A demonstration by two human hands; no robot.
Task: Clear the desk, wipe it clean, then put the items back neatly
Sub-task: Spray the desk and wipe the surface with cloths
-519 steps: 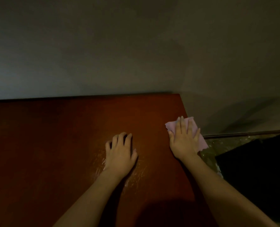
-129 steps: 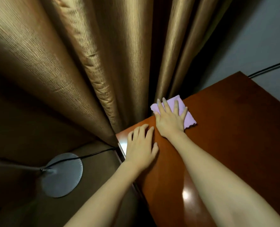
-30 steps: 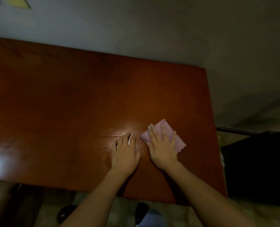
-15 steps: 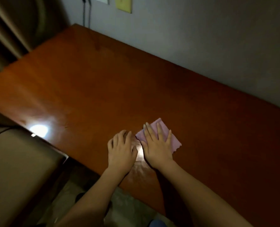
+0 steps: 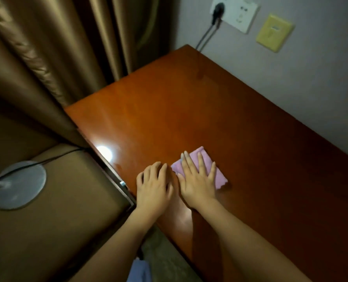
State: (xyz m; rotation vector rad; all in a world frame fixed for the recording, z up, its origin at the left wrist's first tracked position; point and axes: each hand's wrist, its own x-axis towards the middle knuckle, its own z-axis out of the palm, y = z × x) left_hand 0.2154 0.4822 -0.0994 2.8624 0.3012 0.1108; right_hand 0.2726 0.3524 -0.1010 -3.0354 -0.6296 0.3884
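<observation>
Wiping step. The right hand [image 5: 197, 185] presses the pink cloth [image 5: 204, 166] flat on the worktop [image 5: 189, 110], fingers straight and spread; the cloth lies under its fingers. The left hand [image 5: 153, 186] rests just beside, fingers relaxed, empty. Keep the palm flat and overlap strokes toward the near edge.

No text, label, brand, number or sign can be read anywhere. The white wall socket plate [image 5: 234, 11], far beyond the hands at the wall behind the desk [image 5: 189, 110], shows only its pin holes and a dark plug. The yellow plate [image 5: 274, 33] just to its right carries a small pale mark, too blurred to make out. The pink cloth [image 5: 207, 167] under the right hand [image 5: 197, 184] bears no print.
</observation>
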